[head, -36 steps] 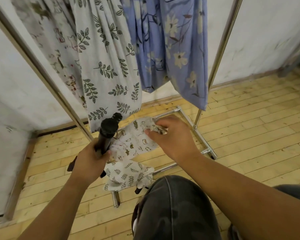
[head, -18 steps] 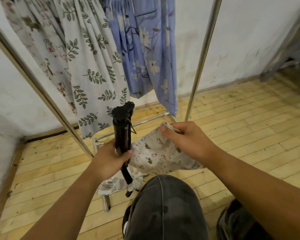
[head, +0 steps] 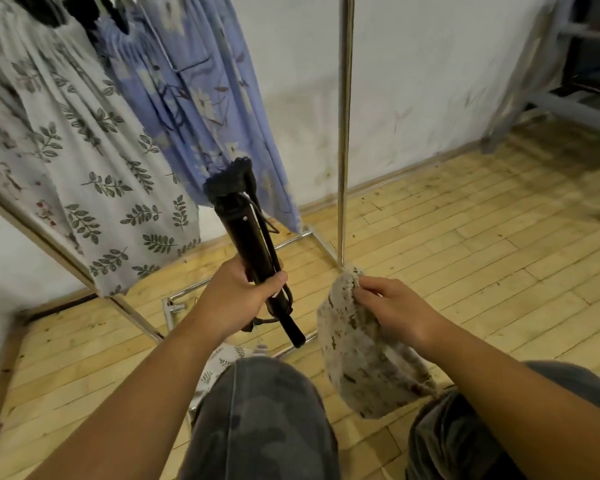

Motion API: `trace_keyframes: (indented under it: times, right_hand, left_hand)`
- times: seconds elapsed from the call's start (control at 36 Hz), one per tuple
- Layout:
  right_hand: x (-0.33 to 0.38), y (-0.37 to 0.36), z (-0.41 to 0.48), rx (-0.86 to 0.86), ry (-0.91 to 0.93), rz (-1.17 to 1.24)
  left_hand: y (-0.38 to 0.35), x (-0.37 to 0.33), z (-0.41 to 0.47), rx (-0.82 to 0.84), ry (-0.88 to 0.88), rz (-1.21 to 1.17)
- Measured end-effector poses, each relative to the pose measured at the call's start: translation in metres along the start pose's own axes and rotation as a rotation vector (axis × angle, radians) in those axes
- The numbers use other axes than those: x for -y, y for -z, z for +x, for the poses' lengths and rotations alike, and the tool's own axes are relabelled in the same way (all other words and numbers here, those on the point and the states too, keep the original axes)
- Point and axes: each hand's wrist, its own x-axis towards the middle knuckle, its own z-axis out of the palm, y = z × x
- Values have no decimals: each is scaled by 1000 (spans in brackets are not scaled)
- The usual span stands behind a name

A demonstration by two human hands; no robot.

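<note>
crouching over a wooden floor (head: 465, 254), the person faces a metal rack (head: 343, 133). a leaf-print dress (head: 84, 161) and a blue floral dress (head: 194, 98) hang from it. their camo trousers (head: 264, 420) fill the bottom of the view, and another leaf-print piece (head: 219, 362) lies on the floor just past the knee.

the work itself sits between the knees and the rack foot. the patterned cloth (head: 357, 368) hangs off the floor, right of centre, bunched at its top edge and drooping toward the right knee. the black folded pole (head: 253, 244) is just beside it but not touching. it's tilted, with the capped end up near the blue hem and the lower end pointing down at the floor.

the left hand (head: 236, 299) is wrapped round the pole's lower half. the right hand (head: 392, 306) has its fingers (head: 374, 284) pinched tight on the cloth's gathered top.

best guess at the step: both things are picked up and the person is about to bring them together. the cloth is too blurry to tell whether it's a bag or a garment. the next move probably needs the right hand to open up that gathered edge and the left to line up one end of the pole with it.
</note>
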Motion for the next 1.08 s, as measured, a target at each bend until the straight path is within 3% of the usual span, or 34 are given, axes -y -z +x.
trace_keyframes:
  times: [0.11, 0.33, 0.56, 0.64, 0.72, 0.83, 1.08]
  right_hand:
    - [-4, 10, -3, 28, -14, 3]
    - [-9, 6, 4, 131, 132, 8]
    - [-29, -17, 38, 192, 292, -183]
    - [-44, -24, 45, 139, 230, -182]
    - [-69, -31, 52, -3, 156, 46]
    - [-114, -41, 72, -181, -96, 220]
    - [-234, -36, 137, -286, -465, 50]
  left_hand:
    - [-13, -22, 4, 68, -23, 48]
    - [-50, -32, 4, 215, -49, 115]
    - [-72, -9, 18, 68, 33, 99]
    - [-69, 5, 31, -17, 82, 143]
    - [-69, 23, 50, -49, 163, 106]
    - [-77, 56, 73, -66, 281, 122]
    - [-109, 115, 125, -44, 465, 134]
